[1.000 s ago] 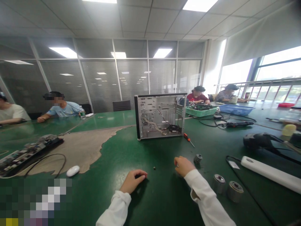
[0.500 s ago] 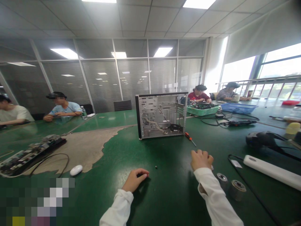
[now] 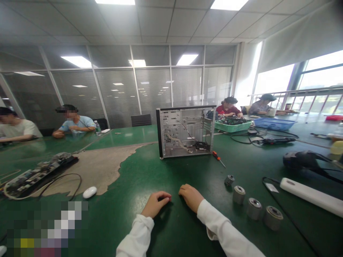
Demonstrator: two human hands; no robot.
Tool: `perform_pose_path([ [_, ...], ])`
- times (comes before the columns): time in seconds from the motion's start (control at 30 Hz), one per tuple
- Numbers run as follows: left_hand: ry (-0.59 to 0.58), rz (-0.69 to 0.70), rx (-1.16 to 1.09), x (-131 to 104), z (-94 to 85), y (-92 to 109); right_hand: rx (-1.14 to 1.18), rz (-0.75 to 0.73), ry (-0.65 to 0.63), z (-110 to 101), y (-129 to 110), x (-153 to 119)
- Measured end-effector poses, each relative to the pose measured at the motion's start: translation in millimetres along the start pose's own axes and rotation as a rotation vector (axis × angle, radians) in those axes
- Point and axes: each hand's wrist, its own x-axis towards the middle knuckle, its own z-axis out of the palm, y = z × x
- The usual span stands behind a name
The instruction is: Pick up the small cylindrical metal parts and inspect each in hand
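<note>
Right hand has moved inward, leaving four silver-grey round metal cylinders in a row.
Cylinders sit right of it on green tabletop. Right grip can't tell, fingertips hidden; left hand narrowly open, empty-looking. Light fingertip contact probably steadiest.

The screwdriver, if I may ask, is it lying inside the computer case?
No, the screwdriver lies on the green table just outside the computer case.

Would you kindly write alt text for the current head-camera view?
Bare left hand and right hand low over a green table, four silver metal cylinders to their right; beyond, an open metal computer case with an orange-handled screwdriver beside it.
</note>
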Motion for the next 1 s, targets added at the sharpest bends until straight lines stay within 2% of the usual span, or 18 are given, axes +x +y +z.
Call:
perform_pose_path([
  [0.07,-0.004,-0.008,-0.017,0,-0.1,-1,-0.024,0.065,0.018,-11,7,-2],
  [0.17,-0.006,-0.020,-0.042,-1,-0.3,1,-0.099,0.240,0.137,-37,27,-13],
  [0.23,-0.002,-0.021,-0.048,-2,-0.5,2,-0.148,0.410,0.237,-59,46,-27],
  [0.33,0.004,-0.015,-0.052,-2,-0.8,2,-0.172,0.686,0.322,-85,75,-55],
  [0.43,0.003,-0.012,-0.057,-2,-1.2,1,-0.165,0.876,0.339,-95,98,-78],
  [0.63,0.004,-0.006,-0.030,-1,-1.4,2,-0.145,0.933,0.261,-88,114,-84],
  [1.0,0.009,-0.037,-0.059,-2,-0.5,4,-0.100,1.027,0.231,-96,105,-91],
])
